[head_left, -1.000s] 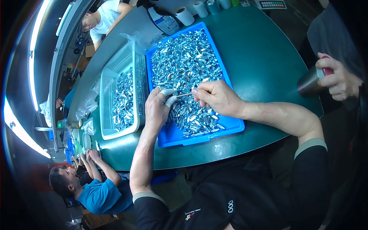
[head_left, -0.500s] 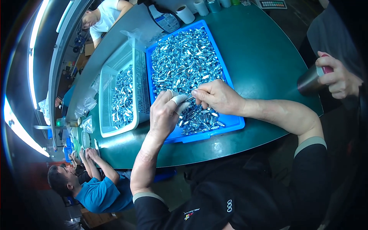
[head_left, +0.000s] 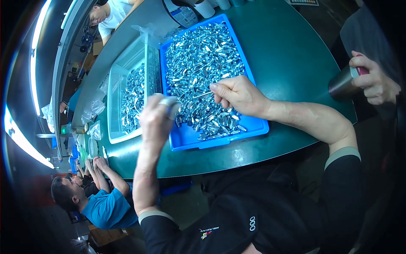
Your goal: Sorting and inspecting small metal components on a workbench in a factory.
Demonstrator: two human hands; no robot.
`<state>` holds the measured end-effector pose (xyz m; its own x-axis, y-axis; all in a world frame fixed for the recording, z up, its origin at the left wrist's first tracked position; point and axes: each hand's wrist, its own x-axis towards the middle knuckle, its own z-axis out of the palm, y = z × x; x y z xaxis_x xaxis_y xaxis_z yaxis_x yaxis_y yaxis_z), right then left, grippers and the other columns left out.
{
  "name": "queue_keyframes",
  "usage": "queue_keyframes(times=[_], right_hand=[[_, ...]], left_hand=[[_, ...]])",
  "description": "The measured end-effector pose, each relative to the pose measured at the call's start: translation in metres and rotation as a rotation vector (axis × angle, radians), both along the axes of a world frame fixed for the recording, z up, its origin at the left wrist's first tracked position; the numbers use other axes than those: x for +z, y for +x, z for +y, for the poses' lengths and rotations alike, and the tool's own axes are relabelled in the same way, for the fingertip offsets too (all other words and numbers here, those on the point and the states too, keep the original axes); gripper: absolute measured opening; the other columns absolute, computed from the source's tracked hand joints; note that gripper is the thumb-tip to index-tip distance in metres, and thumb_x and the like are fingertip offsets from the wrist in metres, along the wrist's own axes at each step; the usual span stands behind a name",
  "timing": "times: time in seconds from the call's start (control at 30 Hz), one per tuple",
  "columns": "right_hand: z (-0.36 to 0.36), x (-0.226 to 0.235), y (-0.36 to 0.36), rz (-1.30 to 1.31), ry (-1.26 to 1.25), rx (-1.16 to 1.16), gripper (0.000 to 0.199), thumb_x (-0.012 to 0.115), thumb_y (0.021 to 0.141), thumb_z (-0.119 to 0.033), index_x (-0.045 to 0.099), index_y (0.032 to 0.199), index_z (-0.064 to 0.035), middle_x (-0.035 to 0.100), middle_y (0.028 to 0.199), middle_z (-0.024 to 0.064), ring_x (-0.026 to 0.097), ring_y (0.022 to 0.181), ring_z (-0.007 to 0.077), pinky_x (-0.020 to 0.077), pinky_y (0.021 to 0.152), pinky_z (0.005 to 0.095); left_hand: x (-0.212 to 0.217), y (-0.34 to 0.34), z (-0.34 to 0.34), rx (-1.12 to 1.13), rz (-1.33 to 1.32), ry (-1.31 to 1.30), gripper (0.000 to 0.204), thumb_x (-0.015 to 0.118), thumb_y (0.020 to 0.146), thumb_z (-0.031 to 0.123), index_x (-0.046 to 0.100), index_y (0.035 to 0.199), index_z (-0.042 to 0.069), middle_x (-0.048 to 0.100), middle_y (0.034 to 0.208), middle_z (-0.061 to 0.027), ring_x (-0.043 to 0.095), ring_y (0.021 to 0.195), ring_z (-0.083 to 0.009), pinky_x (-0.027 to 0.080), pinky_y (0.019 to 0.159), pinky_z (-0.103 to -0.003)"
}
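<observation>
A blue tray holds a heap of small shiny metal pieces. My right hand is closed above the tray's right side. From its thumb and fingers a thin metal rod points left over the heap. My left hand is above the gap between the tray and a pale slatted basket, which also holds such metal pieces. White covers sit on some of the left fingers. Motion blurs that hand, and what it may hold cannot be made out.
The tray and basket stand on a green table. Clear plastic bags lie left of the basket. Cylindrical containers stand at the back. At the right, another person's hand holds a dark metal cylinder. Other people sit at the left.
My left hand has moved left, away from my right hand, toward the basket. My right hand stays over the tray, and the thin rod now shows clearly.
</observation>
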<state>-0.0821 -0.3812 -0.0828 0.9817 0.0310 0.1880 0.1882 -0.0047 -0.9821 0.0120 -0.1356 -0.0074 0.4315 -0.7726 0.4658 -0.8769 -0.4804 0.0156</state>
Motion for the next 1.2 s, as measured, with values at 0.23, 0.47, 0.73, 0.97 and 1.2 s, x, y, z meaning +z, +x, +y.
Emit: queue_keyframes(times=[0.23, 0.47, 0.73, 0.97, 1.2], right_hand=[[-0.005, 0.0, -0.003, 0.015, 0.013, -0.05, 0.047, 0.053, 0.108, -0.035, 0.069, 0.079, -0.0008, 0.062, 0.063, 0.0023, 0.059, 0.06, 0.0075, 0.0467, 0.055, 0.0248], [0.001, 0.005, -0.003, 0.02, 0.012, -0.002, 0.045, 0.054, 0.107, -0.034, 0.069, 0.08, -0.001, 0.063, 0.065, 0.0025, 0.059, 0.06, 0.0069, 0.0464, 0.056, 0.0245], [0.0, -0.006, 0.001, -0.008, -0.061, -0.022, 0.039, 0.059, 0.102, -0.029, 0.069, 0.079, 0.0002, 0.068, 0.065, 0.0088, 0.065, 0.059, 0.0169, 0.0498, 0.058, 0.0345], [-0.001, 0.004, -0.002, 0.027, -0.195, 0.051, 0.032, 0.056, 0.104, -0.023, 0.068, 0.087, 0.0014, 0.067, 0.071, 0.0062, 0.064, 0.066, 0.0123, 0.0505, 0.063, 0.0293], [0.0, -0.002, -0.001, -0.032, -0.05, -0.052, 0.034, 0.056, 0.105, -0.025, 0.07, 0.09, 0.0025, 0.067, 0.073, 0.0061, 0.063, 0.069, 0.0108, 0.0504, 0.066, 0.0278]], left_hand=[[0.022, 0.032, 0.025, 0.233, -0.118, 0.043, 0.033, 0.08, 0.082, 0.015, 0.073, 0.114, 0.01, 0.068, 0.108, -0.0114, 0.065, 0.1, -0.0317, 0.052, 0.086, -0.042], [-0.038, 0.03, -0.012, 0.175, 0.109, 0.299, 0.023, 0.074, 0.084, 0.012, 0.072, 0.106, 0.004, 0.063, 0.095, -0.0115, 0.062, 0.095, -0.032, 0.052, 0.08, -0.043], [-0.042, 0.002, -0.015, 0.216, 0.821, -0.237, 0.027, 0.075, 0.091, 0.004, 0.07, 0.117, 0.002, 0.07, 0.104, -0.0066, 0.067, 0.092, -0.013, 0.053, 0.085, -0.029], [-0.05, -0.01, -0.019, 0.128, 1.268, -0.696, 0.034, 0.072, 0.095, 0.007, 0.065, 0.128, 0.001, 0.072, 0.107, -0.0081, 0.067, 0.097, -0.0134, 0.054, 0.087, -0.027], [-0.058, -0.015, -0.018, 0.082, 1.375, -0.81, 0.026, 0.072, 0.095, 0.008, 0.065, 0.119, 0.002, 0.073, 0.103, -0.0102, 0.07, 0.09, -0.0153, 0.055, 0.086, -0.03]])
